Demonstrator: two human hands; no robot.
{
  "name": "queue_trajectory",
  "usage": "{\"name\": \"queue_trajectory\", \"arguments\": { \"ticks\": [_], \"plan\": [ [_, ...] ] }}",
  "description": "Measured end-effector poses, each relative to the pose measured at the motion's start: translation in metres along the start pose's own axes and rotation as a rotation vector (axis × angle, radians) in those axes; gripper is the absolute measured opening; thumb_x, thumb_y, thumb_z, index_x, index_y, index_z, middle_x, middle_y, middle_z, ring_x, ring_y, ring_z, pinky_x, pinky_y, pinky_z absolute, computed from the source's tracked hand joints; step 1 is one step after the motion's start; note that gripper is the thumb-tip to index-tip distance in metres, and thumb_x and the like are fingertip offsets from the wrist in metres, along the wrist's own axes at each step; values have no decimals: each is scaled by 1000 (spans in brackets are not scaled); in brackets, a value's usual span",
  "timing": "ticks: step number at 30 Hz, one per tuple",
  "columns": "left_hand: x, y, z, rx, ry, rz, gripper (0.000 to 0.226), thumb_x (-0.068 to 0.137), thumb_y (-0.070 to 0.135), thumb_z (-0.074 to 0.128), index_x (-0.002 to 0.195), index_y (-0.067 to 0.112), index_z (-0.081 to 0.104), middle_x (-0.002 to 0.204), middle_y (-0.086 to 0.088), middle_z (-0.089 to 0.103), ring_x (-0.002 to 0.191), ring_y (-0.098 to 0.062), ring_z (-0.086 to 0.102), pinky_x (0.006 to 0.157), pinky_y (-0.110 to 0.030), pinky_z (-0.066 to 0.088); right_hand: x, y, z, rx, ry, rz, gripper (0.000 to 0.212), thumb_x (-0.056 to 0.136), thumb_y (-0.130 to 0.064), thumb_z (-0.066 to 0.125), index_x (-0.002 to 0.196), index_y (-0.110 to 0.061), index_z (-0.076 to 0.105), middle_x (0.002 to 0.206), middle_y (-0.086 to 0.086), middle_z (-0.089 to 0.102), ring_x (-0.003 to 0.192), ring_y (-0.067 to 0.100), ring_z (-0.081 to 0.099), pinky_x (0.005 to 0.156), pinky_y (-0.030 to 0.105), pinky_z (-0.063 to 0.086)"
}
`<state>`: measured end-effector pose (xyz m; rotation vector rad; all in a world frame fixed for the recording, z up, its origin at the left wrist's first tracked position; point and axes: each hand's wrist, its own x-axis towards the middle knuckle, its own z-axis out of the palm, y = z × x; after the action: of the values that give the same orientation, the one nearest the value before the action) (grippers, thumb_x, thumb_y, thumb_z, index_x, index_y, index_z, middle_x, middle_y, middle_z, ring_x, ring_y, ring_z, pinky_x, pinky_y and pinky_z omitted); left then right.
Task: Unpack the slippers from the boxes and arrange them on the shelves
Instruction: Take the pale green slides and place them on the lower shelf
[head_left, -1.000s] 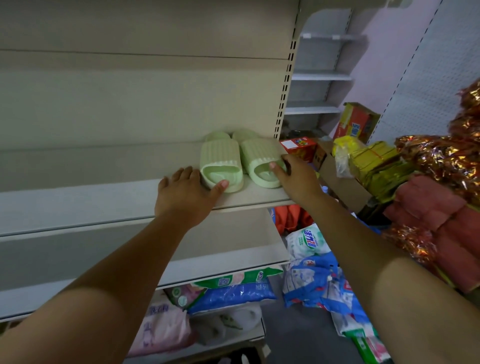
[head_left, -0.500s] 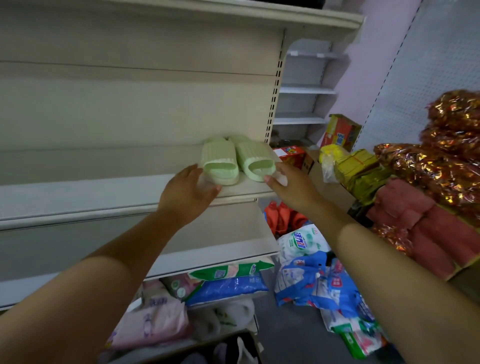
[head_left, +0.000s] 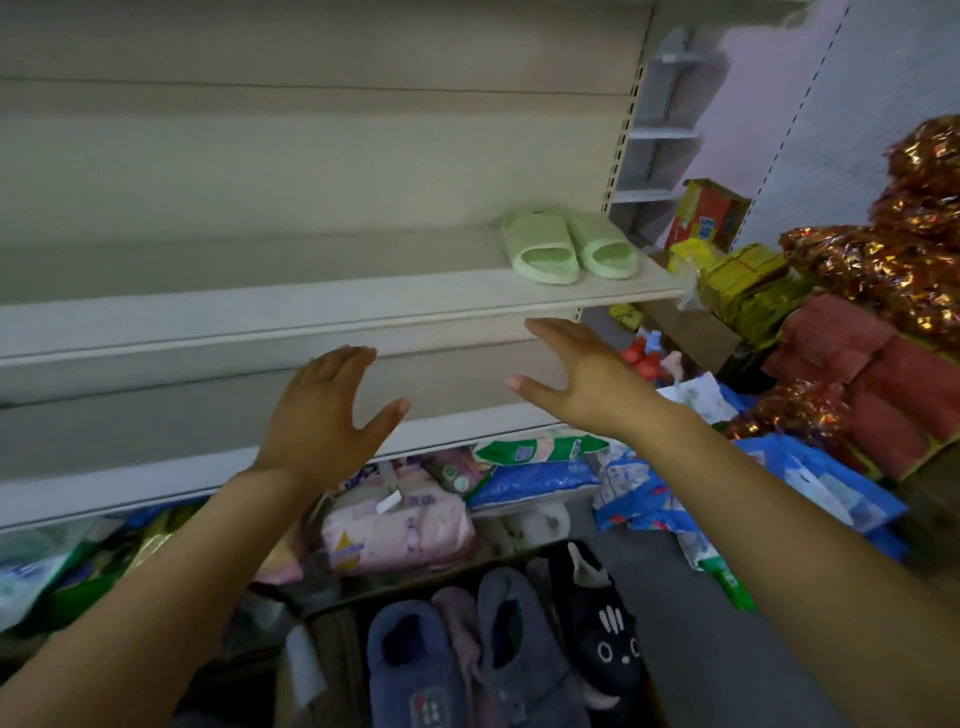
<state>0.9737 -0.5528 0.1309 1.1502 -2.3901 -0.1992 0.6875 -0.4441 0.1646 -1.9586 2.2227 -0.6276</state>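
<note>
Green slippers (head_left: 569, 247): paired at the right end of the shelf (head_left: 311, 306). Our left grip (head_left: 322, 415), right grip (head_left: 582, 379): spread, empty, below the shelf. Risk (our guess): crowding the next pair could nudge these off.

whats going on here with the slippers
A person is stocking slippers. One pair of green slippers sits side by side at the right end of the shelf. The left hand and right hand hover open and empty below its edge. In the box below wait grey-blue slippers and a black cat-faced slipper.
</note>
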Motion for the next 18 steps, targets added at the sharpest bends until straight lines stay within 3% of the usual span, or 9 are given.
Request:
{"name": "queue_trajectory", "arguments": {
  "ticks": [4, 9, 18],
  "plan": [
    [-62, -48, -36, 70, -41, -37, 78, 91, 66, 51, 151, 16, 46, 156, -7, 45, 143, -30, 39, 119, -44, 29, -21, -75, 35, -38, -57, -45, 85, 91, -61, 62, 159, -21, 30, 163, 0, 32, 149, 18, 28, 120, 32, 29],
    [-138, -98, -68, 57, -30, -78, 78, 86, 65, 51, 143, 12, 54, 146, -12, 55, 133, -35, 50, 111, -51, 42, -50, -151, 72, 22, -89, -91, 84, 91, -61, 62, 158, -20, 31, 162, -2, 33, 148, 16, 28, 120, 35, 30],
    [-255, -131, -91, 41, 53, -378, 76, 90, 64, 58, 149, 17, 48, 149, -9, 50, 139, -29, 43, 113, -51, 40, -94, -231, 145, 121, -251, -239, 84, 89, -57, 67, 157, -21, 34, 161, 1, 35, 147, 19, 32, 120, 38, 31]
  ]
}}
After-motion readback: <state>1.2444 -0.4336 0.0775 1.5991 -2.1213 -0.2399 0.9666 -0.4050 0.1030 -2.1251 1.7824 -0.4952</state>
